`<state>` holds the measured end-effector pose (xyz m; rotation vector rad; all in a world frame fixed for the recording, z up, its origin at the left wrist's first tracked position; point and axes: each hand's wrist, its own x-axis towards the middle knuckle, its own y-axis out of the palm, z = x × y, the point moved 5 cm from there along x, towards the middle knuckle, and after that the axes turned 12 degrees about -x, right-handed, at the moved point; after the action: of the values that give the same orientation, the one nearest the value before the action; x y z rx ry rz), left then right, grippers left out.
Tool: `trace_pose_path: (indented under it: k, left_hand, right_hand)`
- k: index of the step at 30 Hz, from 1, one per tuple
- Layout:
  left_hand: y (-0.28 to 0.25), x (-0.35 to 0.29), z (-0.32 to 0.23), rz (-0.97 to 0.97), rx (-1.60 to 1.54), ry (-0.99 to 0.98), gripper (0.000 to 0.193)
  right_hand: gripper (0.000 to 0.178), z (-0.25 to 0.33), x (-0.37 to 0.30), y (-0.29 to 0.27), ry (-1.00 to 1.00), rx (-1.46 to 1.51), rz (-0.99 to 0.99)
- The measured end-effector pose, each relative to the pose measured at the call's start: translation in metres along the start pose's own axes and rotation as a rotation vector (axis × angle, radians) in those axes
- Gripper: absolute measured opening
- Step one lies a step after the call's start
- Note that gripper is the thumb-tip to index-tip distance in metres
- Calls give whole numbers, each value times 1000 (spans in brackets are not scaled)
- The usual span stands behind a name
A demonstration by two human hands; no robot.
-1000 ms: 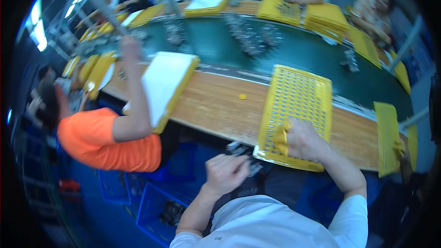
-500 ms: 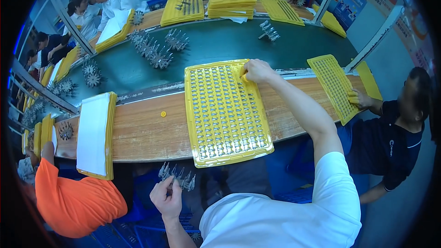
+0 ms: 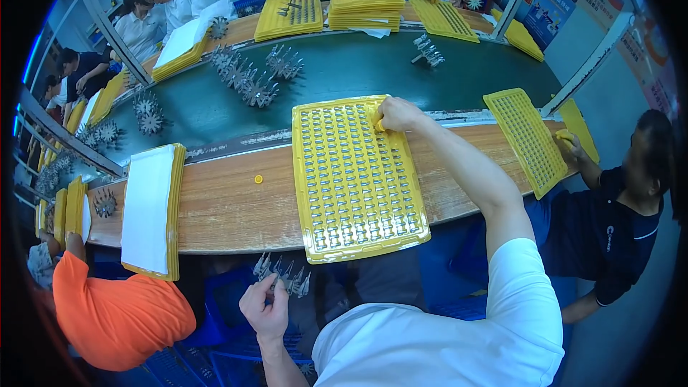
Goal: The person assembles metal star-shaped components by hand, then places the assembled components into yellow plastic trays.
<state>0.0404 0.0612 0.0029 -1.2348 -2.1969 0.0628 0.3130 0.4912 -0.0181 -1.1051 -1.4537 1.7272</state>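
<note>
A yellow tray (image 3: 306,172) with rows of small metal parts lies before me, its near edge overhanging the wooden bench. At its far right corner my right hand (image 3: 401,115) is closed, fingers bent down to the tray. Yellow covers show on the fingertips; whatever they pinch is hidden. Below the bench edge, left of the tray, my left hand (image 3: 265,308) grips a metal rack (image 3: 287,277) with several upright pointed prongs between thumb and fingers.
Left of the tray stands a stack of yellow trays topped with white paper (image 3: 147,208). A small yellow ring (image 3: 259,179) lies between them. Beyond the bench runs a green belt (image 3: 344,64) carrying clusters of metal racks (image 3: 247,79). Co-workers sit close on both sides.
The whole view has shifted slightly. My right hand stays at the tray's far right corner, and my left still holds the rack. The right-hand co-worker's hand has lifted off their tray.
</note>
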Motion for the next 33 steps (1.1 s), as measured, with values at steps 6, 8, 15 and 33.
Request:
trace_pose_path:
  k: [6,8,15,33]
  left_hand:
    - [-5,-5,8,-20,1,-38,15]
    - [-18,-12,14,-121,-54,-179,11]
    - [-25,-13,21,-429,-390,-295,19]
    - [-34,-38,55,-586,-448,-497,21]
  right_hand:
    - [33,-12,-8,-3,-46,226,-202]
    - [30,-27,-11,-10,41,566,-517]
    - [30,-125,-28,76,438,1274,-970]
    - [40,-130,-27,112,329,1348,-724]
